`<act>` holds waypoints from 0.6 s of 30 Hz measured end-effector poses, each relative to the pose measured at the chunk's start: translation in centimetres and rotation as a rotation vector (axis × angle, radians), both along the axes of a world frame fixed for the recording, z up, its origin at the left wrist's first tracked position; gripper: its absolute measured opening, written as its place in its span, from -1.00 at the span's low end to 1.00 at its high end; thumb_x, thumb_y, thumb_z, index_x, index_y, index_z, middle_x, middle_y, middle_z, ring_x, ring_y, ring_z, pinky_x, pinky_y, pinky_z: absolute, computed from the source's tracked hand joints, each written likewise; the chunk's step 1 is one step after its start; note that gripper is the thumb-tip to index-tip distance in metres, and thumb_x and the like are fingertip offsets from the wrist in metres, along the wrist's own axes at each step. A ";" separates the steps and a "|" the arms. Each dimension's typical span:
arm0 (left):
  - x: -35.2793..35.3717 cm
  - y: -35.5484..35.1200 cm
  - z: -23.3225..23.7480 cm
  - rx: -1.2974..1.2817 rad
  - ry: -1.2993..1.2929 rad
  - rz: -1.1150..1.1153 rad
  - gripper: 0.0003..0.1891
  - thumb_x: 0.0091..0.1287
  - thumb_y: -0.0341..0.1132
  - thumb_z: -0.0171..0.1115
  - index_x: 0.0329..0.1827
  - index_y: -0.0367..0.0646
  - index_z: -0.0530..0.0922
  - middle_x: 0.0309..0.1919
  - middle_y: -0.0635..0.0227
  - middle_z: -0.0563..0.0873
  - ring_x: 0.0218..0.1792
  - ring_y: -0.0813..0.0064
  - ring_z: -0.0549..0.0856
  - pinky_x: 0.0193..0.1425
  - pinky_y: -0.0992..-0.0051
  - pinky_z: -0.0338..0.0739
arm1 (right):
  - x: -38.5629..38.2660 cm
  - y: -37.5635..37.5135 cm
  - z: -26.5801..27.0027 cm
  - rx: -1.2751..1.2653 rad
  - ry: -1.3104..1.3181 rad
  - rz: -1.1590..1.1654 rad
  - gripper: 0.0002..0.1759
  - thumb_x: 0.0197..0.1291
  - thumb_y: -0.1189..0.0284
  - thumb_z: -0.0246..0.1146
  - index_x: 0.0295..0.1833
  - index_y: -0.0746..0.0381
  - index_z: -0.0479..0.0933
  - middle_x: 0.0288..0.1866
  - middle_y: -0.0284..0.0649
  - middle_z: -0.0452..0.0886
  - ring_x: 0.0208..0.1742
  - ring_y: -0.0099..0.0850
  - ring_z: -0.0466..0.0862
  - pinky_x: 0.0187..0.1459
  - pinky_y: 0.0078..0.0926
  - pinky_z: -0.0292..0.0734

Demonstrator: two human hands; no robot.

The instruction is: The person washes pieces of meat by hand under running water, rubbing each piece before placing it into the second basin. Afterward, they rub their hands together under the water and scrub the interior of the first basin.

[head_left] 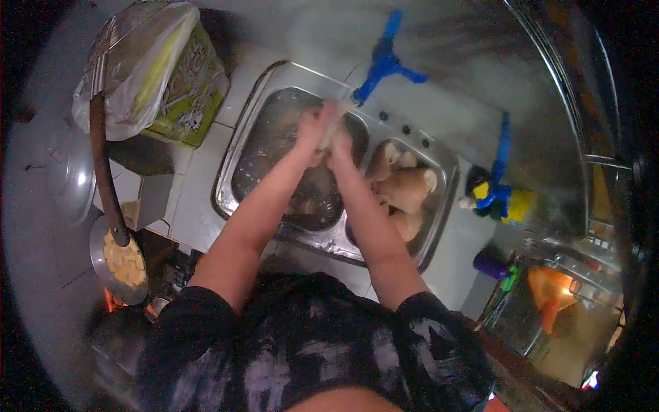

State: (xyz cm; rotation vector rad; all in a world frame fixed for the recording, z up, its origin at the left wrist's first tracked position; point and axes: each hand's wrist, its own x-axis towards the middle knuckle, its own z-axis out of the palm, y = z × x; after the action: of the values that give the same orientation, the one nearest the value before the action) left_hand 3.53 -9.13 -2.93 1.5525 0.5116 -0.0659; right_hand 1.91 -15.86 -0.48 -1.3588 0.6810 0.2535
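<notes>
Over the left basin of the metal sink (223,180), my left hand (312,132) and my right hand (340,143) are close together under the blue tap (364,90). Water seems to run down onto them. Both hands are blurred, and I cannot make out whether something is between them. The basin below holds cloudy water (271,147) with shapes I cannot identify. Several pieces of raw chicken (405,189) lie in the right basin, beside my right forearm.
A green bin with a plastic bag (182,110) stands at the upper left. Below it, a pan (123,264) with yellowish food sits over a flame. Blue and yellow bottles (508,204) and a purple item (491,266) are at the right.
</notes>
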 end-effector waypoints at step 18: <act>-2.9 -0.4 3.2 0.384 -0.173 -0.256 -0.65 0.27 -0.18 -0.15 -0.25 -0.27 0.53 -0.34 -0.11 0.57 -0.20 -0.09 0.53 -0.13 0.15 0.41 | -1.7 -1.2 -1.4 -0.537 -0.420 -0.085 -0.47 0.27 0.12 -0.19 -0.09 0.40 0.42 -0.16 0.08 0.53 -0.16 -0.07 0.52 -0.08 -0.26 0.34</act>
State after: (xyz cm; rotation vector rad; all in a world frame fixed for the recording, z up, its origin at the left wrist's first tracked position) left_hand 0.68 -9.56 0.29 1.9741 0.1903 -0.0295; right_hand 0.20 -17.02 -1.88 -1.8165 0.4621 -0.3019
